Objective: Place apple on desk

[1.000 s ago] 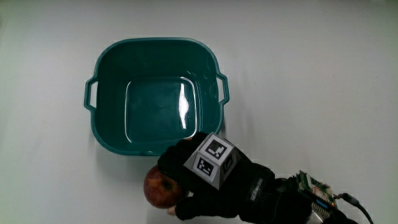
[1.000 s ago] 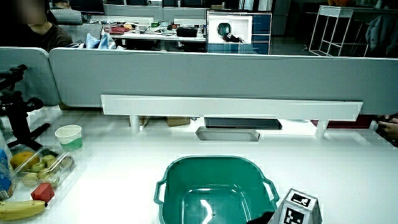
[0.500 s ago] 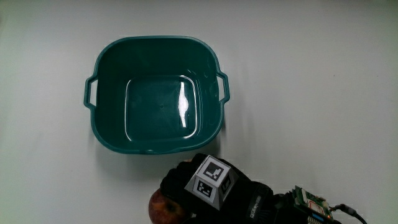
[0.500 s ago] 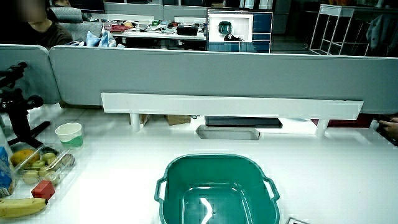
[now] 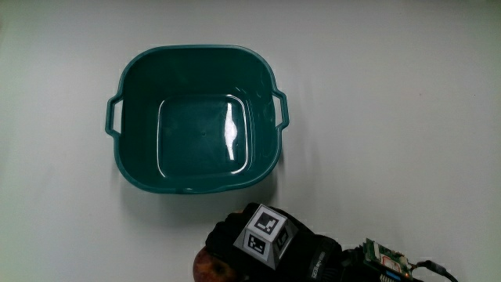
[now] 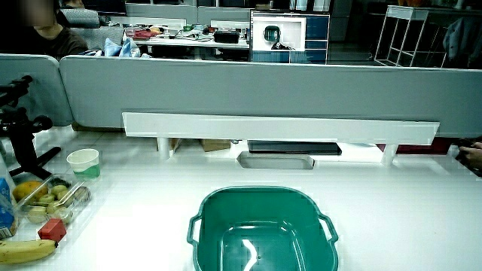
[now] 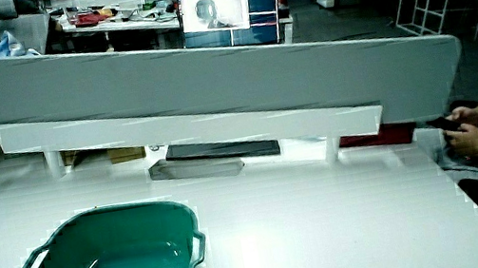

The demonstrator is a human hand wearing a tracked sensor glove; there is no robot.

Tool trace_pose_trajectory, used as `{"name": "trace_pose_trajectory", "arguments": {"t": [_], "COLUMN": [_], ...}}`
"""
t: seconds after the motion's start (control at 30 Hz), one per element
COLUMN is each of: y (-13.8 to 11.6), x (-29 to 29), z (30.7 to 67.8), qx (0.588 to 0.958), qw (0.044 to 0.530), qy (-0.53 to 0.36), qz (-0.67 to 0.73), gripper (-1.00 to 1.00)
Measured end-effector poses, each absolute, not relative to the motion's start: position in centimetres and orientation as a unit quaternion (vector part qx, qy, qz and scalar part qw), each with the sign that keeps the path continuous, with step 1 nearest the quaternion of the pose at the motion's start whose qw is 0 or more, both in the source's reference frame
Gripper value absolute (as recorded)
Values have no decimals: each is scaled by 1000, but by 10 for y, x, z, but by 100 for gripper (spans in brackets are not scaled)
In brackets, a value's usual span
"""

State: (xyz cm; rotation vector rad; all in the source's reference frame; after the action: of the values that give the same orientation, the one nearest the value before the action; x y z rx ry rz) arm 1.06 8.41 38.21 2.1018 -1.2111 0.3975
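In the main view the gloved hand (image 5: pixel 249 249) with its patterned cube (image 5: pixel 266 227) lies on the white desk (image 5: pixel 407 117), nearer to the person than the teal basin (image 5: pixel 196 117). Its fingers curl around a red apple (image 5: pixel 210 268), of which only a small part shows under the glove. The basin holds nothing and also appears in both side views (image 6: pixel 260 229) (image 7: pixel 101 266). Neither side view shows the hand or the apple.
In a side view a clear tray of fruit (image 6: pixel 49 199), a banana (image 6: pixel 26 250) and a paper cup (image 6: pixel 83 163) stand at the table's edge beside the basin. A low grey partition (image 6: pixel 248 94) bounds the table.
The hand has drawn the apple away from the basin's rim toward the person, so less of both shows now. The cube has dropped out of the side view.
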Motion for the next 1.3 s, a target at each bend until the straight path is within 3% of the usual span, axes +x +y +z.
{"name": "trace_pose_trajectory", "arguments": {"t": [0.3,0.47,0.5,0.53,0.63,0.67,0.7,0.73,0.77,0.87,0.9,1.0,1.03,1.07,1.1,1.13,1.17,1.27,1.3], "y": [80,76,76,76,76,77,78,77,77,75,83,74,75,63,60,67,57,49,48], "x": [14,15,16,16,17,17,19,20,22,29,37,48,52,50,55,68,64,77,83], "z": [390,396,397,396,399,398,401,399,397,392,425,409,420,383,380,414,376,360,361], "qx": [806,799,811,799,794,810,810,791,809,791,799,817,797,795,795,810,796,806,807], "qw": [346,378,351,378,391,357,362,396,363,391,381,369,392,378,382,392,389,358,369], "qy": [-453,-438,-441,-437,-433,-436,-434,-430,-429,-432,-436,-407,-428,-438,-434,-406,-424,-436,-425], "qz": [159,166,159,167,170,161,159,181,172,187,160,175,165,182,183,157,186,177,181], "gripper": [0,0,0,0,-17,-22,-28,-33,-39,-56,-61,-78,-83,-89,-94,-100,-100,-100,-100]}}
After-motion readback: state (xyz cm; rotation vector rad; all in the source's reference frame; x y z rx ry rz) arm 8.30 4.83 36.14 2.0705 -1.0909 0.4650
